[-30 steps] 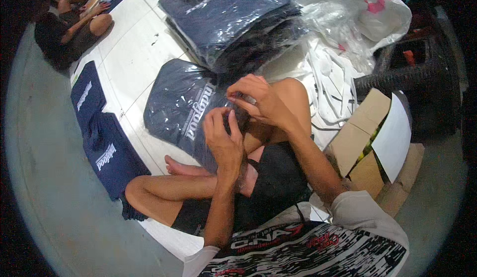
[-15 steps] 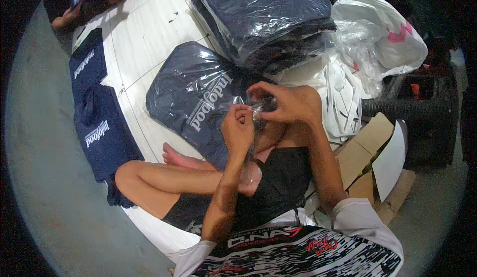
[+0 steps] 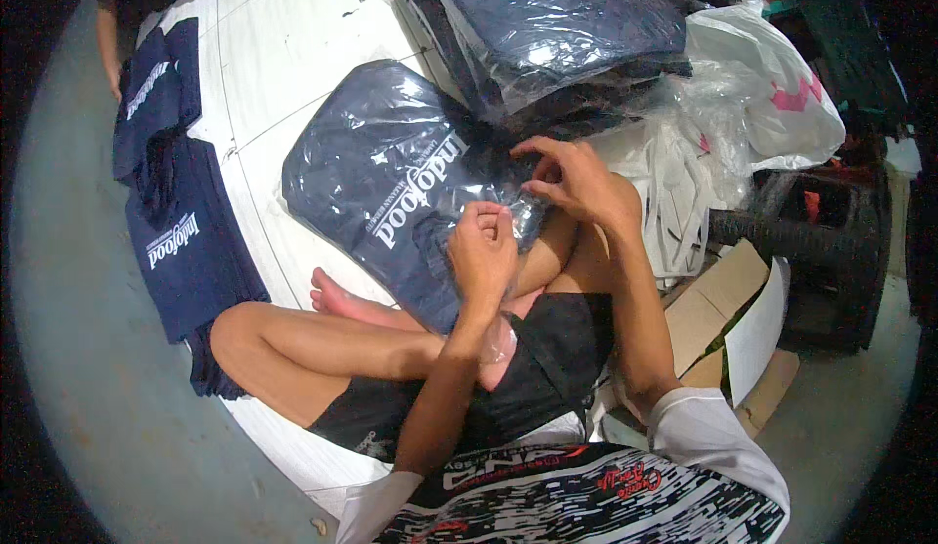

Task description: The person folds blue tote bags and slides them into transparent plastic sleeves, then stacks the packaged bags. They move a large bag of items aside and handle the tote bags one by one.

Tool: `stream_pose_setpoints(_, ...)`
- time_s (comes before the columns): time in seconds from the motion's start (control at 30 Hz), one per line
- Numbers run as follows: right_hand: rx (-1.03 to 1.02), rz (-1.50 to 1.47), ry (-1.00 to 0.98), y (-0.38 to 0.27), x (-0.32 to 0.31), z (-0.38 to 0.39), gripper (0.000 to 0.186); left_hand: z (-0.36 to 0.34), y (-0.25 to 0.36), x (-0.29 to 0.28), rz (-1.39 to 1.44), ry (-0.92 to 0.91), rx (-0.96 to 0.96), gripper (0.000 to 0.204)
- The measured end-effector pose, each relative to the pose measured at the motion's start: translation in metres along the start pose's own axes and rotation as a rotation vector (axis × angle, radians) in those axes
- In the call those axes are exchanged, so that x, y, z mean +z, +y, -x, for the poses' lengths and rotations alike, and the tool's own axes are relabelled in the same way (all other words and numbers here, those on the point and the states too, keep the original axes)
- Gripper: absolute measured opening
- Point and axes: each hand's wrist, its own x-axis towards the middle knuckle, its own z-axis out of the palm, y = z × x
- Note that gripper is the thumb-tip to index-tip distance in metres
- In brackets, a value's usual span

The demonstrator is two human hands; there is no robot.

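Observation:
A folded navy garment with white lettering lies inside a clear plastic bag (image 3: 362, 139) in front of my crossed legs. My left hand (image 3: 482, 251) is closed in a pinch over the bag's near right edge, with glossy film bunched beside the fingers. Just to the right, my right hand (image 3: 586, 185) hovers with thumb and forefinger apart and curved, and nothing shows between them. Its lower fingers are partly hidden. A loose bit of clear film (image 3: 499, 340) hangs below my left wrist, over my foot.
Bagged navy garments (image 3: 576, 31) are stacked beyond. Unbagged folded navy garments (image 3: 181, 251) lie at the left, near another person's arm (image 3: 107, 46). On the right are a white plastic bag (image 3: 782, 95), cardboard pieces (image 3: 718, 295) and a black plastic object (image 3: 831, 261).
My right hand has drawn slightly up and right, away from my left hand, and its fingers have spread off the film. My left hand still pinches. The view has shifted a little.

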Motion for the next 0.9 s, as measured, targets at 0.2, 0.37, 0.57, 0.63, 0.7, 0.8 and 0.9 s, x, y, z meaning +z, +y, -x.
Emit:
stream_pose_setpoints(0.2, -0.048, 0.343, 0.168, 0.012, 0.046, 0.003, 0.020, -0.009, -0.016, 0.008, 0.036, 0.026, -0.065, 0.017)
stream_pose_setpoints(0.37, 0.048, 0.125, 0.074, 0.015, 0.044, 0.009, 0.016, -0.013, -0.015, 0.000, 0.081, -0.051, -0.090, 0.018)
stream_pose_setpoints(0.57, 0.027, 0.160, 0.155, 0.022, 0.054, 0.012, 0.020, -0.007, -0.005, -0.001, 0.057, -0.006, -0.014, 0.024)
stream_pose_setpoints(0.63, 0.041, 0.093, 0.124, 0.022, 0.050, 0.011, 0.021, -0.003, 0.009, -0.007, -0.094, 0.018, 0.066, 0.029)
stream_pose_setpoints(0.7, 0.167, -0.099, 0.116, 0.015, 0.049, 0.011, 0.019, -0.003, 0.011, -0.010, -0.248, 0.037, 0.153, 0.034)
stream_pose_setpoints(0.8, 0.163, -0.176, 0.175, 0.023, 0.053, 0.011, 0.018, -0.003, 0.014, -0.008, -0.522, -0.038, 0.176, 0.033)
stream_pose_setpoints(0.9, -0.054, -0.002, 0.286, 0.019, 0.053, 0.008, 0.016, 0.002, 0.042, -0.026, -0.699, -0.024, 0.444, 0.038)
